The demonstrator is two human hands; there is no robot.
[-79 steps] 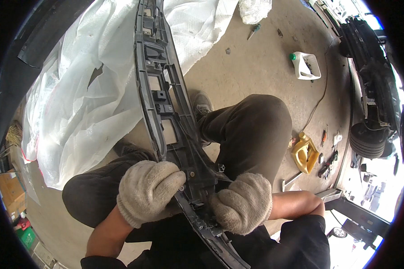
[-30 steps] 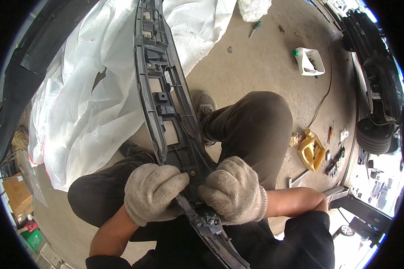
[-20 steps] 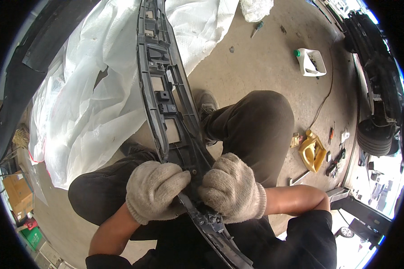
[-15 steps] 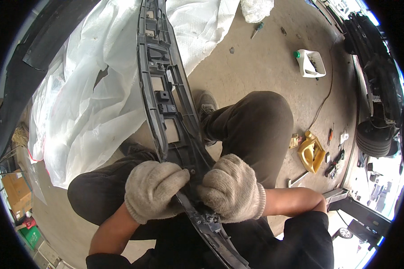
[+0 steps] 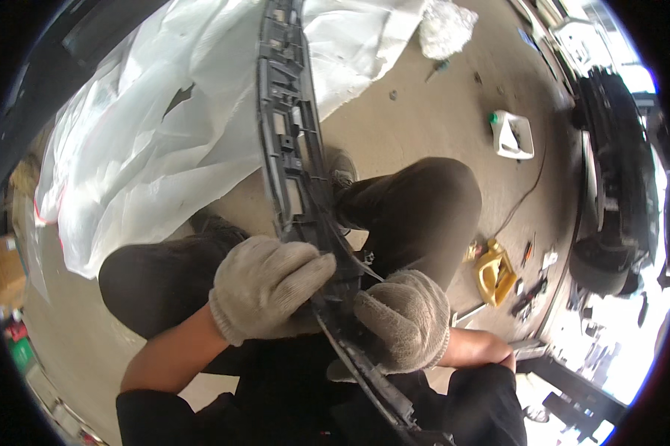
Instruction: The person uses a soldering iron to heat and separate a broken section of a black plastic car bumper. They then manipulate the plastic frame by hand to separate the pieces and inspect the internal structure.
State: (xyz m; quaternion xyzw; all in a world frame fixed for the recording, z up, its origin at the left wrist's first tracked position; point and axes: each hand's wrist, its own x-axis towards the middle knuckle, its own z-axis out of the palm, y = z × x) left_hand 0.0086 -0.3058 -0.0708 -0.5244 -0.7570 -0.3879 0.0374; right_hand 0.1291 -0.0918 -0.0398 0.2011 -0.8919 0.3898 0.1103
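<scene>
A long black plastic car trim piece (image 5: 287,160) with ribs and rectangular openings runs from the top of the view down between my legs. My left hand (image 5: 272,286), in a cream knitted glove, is closed around its left edge. On the opposite edge, slightly lower, my right hand (image 5: 406,320) grips the piece in a matching glove. A thin narrow edge or strip shows just above the right hand; I cannot tell whether it is separate. The gloves hide most fingertips and the part beneath them.
White plastic sheeting (image 5: 179,163) covers the floor at left. To the right lie a cut white jug (image 5: 524,135), a gold jug (image 5: 493,271), a screwdriver (image 5: 527,254) and a cable (image 5: 524,197). A large black car part (image 5: 610,141) stands along the right side.
My right hand has shifted right and lower along the trim piece, and my left hand has moved slightly right. The trim piece sits farther right; the whole view has also shifted.
</scene>
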